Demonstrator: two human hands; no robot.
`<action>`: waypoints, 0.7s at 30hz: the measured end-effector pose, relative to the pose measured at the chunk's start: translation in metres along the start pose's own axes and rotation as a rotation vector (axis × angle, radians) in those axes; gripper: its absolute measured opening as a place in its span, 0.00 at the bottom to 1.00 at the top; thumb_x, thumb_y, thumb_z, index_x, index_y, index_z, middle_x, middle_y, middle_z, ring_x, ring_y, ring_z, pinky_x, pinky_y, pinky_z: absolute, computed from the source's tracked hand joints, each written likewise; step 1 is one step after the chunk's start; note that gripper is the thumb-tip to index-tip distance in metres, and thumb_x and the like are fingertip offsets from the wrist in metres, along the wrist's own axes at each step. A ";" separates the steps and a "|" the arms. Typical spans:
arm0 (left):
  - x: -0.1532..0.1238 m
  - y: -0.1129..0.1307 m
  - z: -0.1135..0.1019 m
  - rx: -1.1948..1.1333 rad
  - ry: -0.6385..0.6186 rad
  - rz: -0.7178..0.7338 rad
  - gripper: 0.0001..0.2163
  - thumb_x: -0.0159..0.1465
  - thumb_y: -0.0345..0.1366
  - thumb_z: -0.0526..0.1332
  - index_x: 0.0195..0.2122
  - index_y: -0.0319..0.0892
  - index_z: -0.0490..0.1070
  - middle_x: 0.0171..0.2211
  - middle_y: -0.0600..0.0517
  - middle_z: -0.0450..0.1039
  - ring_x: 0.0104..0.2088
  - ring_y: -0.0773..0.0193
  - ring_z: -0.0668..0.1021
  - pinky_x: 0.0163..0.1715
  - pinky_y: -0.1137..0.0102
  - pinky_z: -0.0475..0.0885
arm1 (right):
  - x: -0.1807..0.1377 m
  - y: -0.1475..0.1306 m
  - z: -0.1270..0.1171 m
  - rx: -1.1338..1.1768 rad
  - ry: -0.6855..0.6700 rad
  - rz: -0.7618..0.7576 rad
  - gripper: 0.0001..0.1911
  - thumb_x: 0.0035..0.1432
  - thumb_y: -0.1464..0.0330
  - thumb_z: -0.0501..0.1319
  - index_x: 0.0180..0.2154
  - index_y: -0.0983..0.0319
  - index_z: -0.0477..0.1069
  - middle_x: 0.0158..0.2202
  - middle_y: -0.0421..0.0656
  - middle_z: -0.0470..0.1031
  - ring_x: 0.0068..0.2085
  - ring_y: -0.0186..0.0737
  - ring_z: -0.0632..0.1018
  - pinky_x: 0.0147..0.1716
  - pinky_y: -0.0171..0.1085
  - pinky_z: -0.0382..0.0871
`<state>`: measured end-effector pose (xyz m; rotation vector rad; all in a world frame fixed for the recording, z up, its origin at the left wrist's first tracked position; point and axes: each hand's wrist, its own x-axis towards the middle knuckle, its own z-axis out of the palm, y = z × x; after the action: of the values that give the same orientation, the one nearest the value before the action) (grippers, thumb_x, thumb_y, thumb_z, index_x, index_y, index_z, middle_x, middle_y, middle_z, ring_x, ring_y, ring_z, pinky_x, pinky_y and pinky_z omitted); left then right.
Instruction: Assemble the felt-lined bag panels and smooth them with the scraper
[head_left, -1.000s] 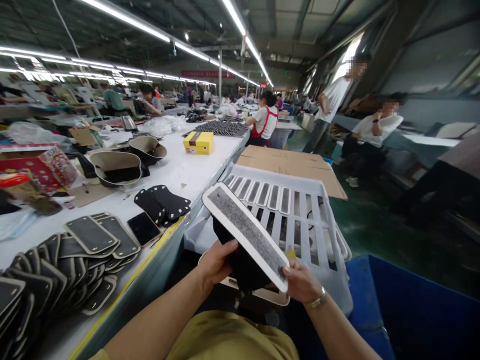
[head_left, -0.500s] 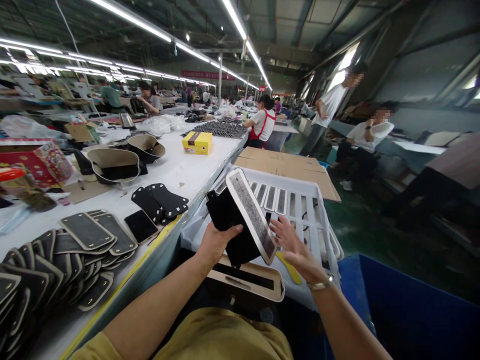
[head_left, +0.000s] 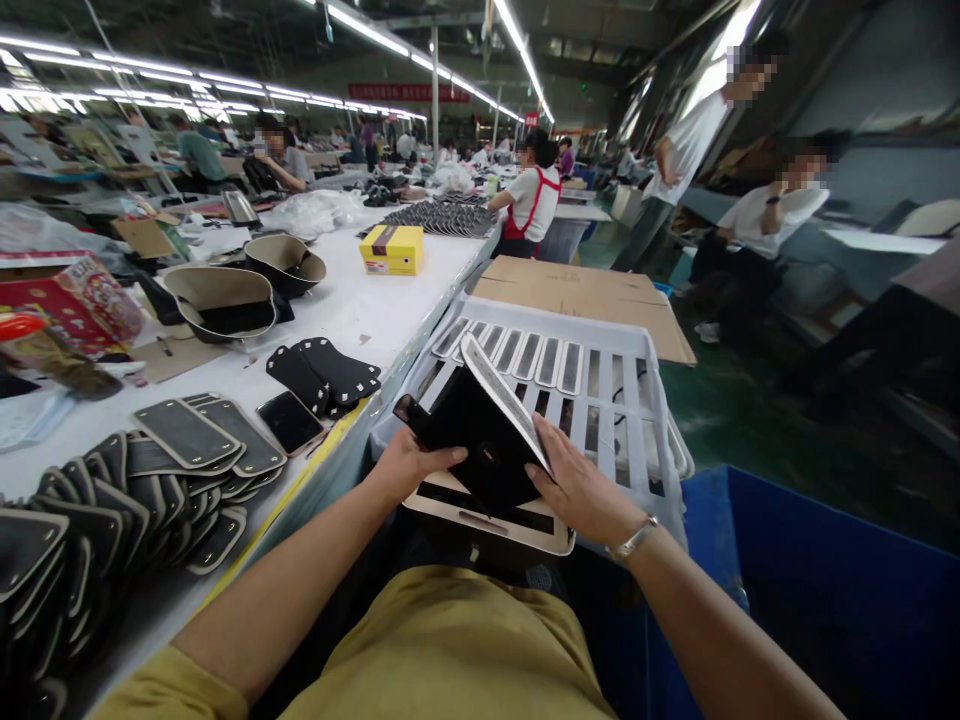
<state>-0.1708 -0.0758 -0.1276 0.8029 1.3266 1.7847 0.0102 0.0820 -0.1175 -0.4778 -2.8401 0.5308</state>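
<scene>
Fingers [head_left: 448, 457] curled round black pad [head_left: 480, 452]

The left hand [head_left: 409, 465] and right hand [head_left: 577, 492] hold a folded piece [head_left: 480, 445]. A flat board [head_left: 517, 532] lies under it, a crate [head_left: 646, 352] behind, a table [head_left: 352, 320] left, a bin [head_left: 825, 600] right.

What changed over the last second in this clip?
The left hand kept its grip and turned the black piece so its white-rimmed panel stands nearly edge-on; the right hand let go, then took hold again. White crate and yellow box stayed put.
</scene>
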 end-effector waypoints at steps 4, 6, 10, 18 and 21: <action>-0.004 -0.006 -0.018 0.006 0.033 -0.009 0.29 0.45 0.35 0.71 0.49 0.43 0.66 0.39 0.50 0.74 0.37 0.59 0.77 0.41 0.63 0.71 | -0.002 0.006 -0.001 -0.021 -0.016 -0.023 0.31 0.60 0.65 0.48 0.62 0.68 0.43 0.61 0.55 0.54 0.61 0.48 0.58 0.59 0.48 0.54; -0.005 -0.004 -0.031 0.124 0.044 -0.011 0.29 0.45 0.35 0.70 0.49 0.44 0.67 0.38 0.52 0.73 0.35 0.63 0.76 0.38 0.67 0.72 | -0.003 0.008 0.002 -0.034 -0.010 -0.033 0.31 0.59 0.65 0.49 0.62 0.66 0.44 0.60 0.55 0.56 0.60 0.49 0.59 0.58 0.49 0.55; -0.005 0.006 -0.049 0.460 0.047 -0.015 0.17 0.43 0.37 0.71 0.34 0.40 0.74 0.24 0.57 0.71 0.24 0.69 0.72 0.28 0.74 0.69 | -0.002 0.011 0.011 0.000 -0.031 -0.041 0.29 0.60 0.67 0.48 0.61 0.65 0.45 0.59 0.54 0.58 0.58 0.48 0.63 0.56 0.49 0.58; -0.002 0.018 -0.048 0.753 0.105 0.241 0.11 0.47 0.41 0.68 0.29 0.40 0.75 0.23 0.53 0.72 0.24 0.66 0.72 0.25 0.74 0.67 | 0.005 0.013 0.017 0.028 -0.007 -0.067 0.30 0.59 0.68 0.49 0.61 0.67 0.44 0.59 0.55 0.57 0.58 0.48 0.63 0.56 0.49 0.58; -0.005 0.018 -0.049 0.872 0.059 0.213 0.11 0.49 0.41 0.67 0.30 0.41 0.76 0.23 0.54 0.73 0.24 0.66 0.72 0.27 0.73 0.67 | 0.004 0.013 0.021 0.021 -0.083 -0.033 0.29 0.60 0.68 0.48 0.61 0.69 0.46 0.58 0.56 0.58 0.57 0.48 0.64 0.56 0.48 0.59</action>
<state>-0.2126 -0.1068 -0.1232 1.3899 2.1609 1.3376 0.0042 0.0880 -0.1409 -0.4143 -2.9127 0.5863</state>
